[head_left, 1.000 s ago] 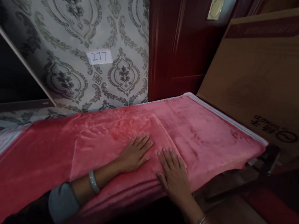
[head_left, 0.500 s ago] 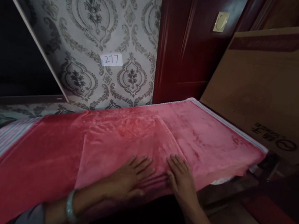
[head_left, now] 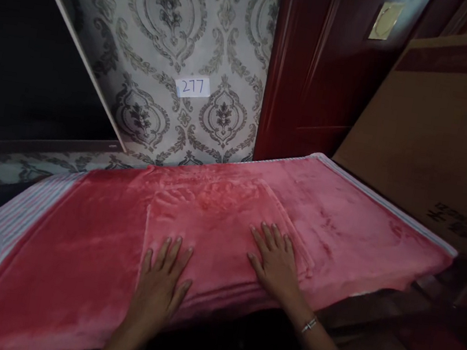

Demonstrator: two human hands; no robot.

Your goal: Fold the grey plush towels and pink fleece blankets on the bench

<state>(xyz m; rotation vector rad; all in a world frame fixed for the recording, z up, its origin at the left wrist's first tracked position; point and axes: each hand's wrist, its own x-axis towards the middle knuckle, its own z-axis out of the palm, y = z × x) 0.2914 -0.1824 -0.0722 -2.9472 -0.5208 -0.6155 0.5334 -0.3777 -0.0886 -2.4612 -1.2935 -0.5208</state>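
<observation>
A smaller pinkish-red plush cloth [head_left: 215,236] lies spread out on a larger plush blanket [head_left: 86,246] of much the same colour. My left hand [head_left: 162,281] rests flat near the left edge of the smaller cloth, fingers spread. Toward its right side lies my right hand [head_left: 274,261], palm down with the fingers apart. Neither hand grips anything. Soft folds run along the near edge of the cloth between the hands, and its far part looks rumpled.
A striped cloth [head_left: 30,209] shows under the blanket at the left. Beyond stand a patterned wall with a paper label [head_left: 193,87] and a dark red door panel [head_left: 311,64]. A large cardboard box [head_left: 447,125] leans at the right; a black screen [head_left: 36,52] is at the left.
My left hand has slid left across the cloth, and my right hand has shifted slightly up, so they are farther apart. The cloth between them looks smoother. The view has shifted a little.
</observation>
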